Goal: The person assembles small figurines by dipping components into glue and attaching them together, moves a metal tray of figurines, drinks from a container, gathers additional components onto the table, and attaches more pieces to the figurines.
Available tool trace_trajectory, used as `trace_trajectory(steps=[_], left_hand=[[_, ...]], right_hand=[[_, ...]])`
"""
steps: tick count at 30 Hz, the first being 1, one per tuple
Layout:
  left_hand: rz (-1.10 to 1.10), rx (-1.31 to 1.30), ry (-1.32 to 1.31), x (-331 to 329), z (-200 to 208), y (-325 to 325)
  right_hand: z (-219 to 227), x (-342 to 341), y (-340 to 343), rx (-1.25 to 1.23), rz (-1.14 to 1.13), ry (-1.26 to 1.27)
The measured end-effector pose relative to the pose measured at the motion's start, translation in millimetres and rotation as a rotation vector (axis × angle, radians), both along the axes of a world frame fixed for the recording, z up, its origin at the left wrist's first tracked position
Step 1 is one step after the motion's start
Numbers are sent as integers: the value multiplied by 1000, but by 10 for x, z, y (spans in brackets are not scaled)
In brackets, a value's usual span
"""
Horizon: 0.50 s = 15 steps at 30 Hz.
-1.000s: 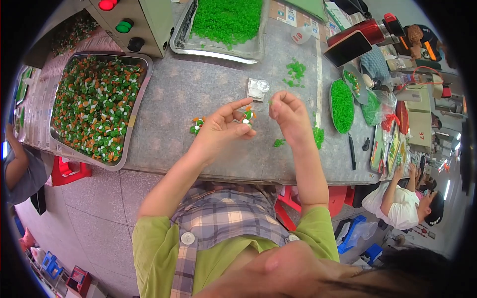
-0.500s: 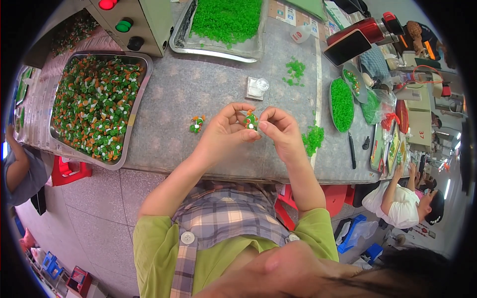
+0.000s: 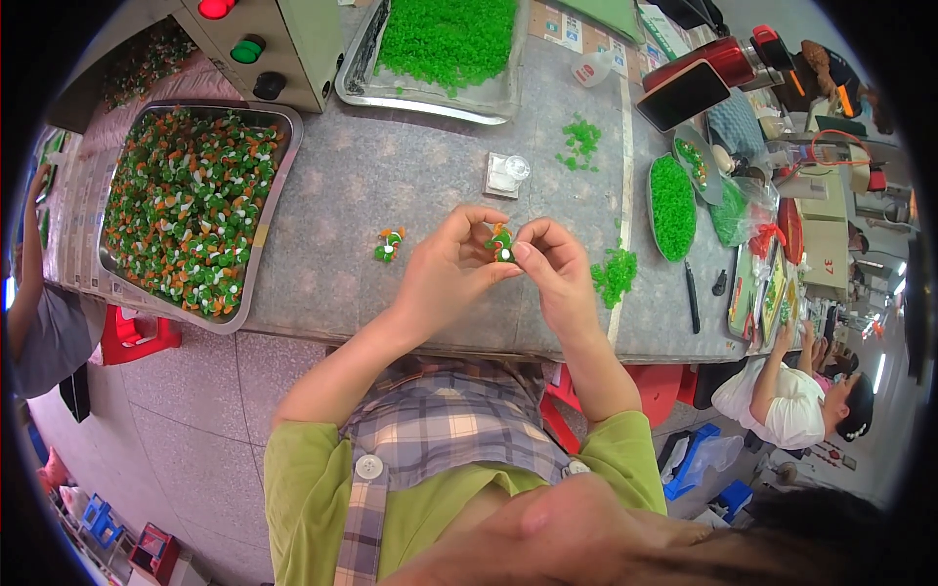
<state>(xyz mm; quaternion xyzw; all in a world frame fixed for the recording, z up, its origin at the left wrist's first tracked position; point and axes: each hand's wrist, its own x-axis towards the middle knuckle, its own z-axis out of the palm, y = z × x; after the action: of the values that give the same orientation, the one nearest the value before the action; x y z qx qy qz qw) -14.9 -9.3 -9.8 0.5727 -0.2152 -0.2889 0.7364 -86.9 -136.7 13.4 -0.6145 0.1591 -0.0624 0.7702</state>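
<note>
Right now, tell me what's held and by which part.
The left hand holds a figure by its left side; the right hand is at its right, its grip unclear.

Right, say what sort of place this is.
Likely an assembly workshop: a silver metal tray heaped with small multicoloured pieces, a beige box with round red and green buttons, and another person in white.

My left hand (image 3: 439, 267) covers part of the small green, white and orange figure (image 3: 503, 250); whether my right hand (image 3: 557, 269) pinches a piece against it is too small to tell. The tray (image 3: 422, 108) of green pieces (image 3: 449, 44) and the control box (image 3: 295, 59), far left, run off the far edge. At left, a co-worker (image 3: 54, 337) is cut off.
</note>
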Motion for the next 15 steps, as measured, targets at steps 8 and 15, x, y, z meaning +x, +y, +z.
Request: trace_trajectory(steps=[8,15], left_hand=[[-16,113,-120,23,19,19],[-190,-29,228,60,39,48]], right_hand=[[-6,-27,17,9,-3,2],[-69,-54,-162,90,99,65]])
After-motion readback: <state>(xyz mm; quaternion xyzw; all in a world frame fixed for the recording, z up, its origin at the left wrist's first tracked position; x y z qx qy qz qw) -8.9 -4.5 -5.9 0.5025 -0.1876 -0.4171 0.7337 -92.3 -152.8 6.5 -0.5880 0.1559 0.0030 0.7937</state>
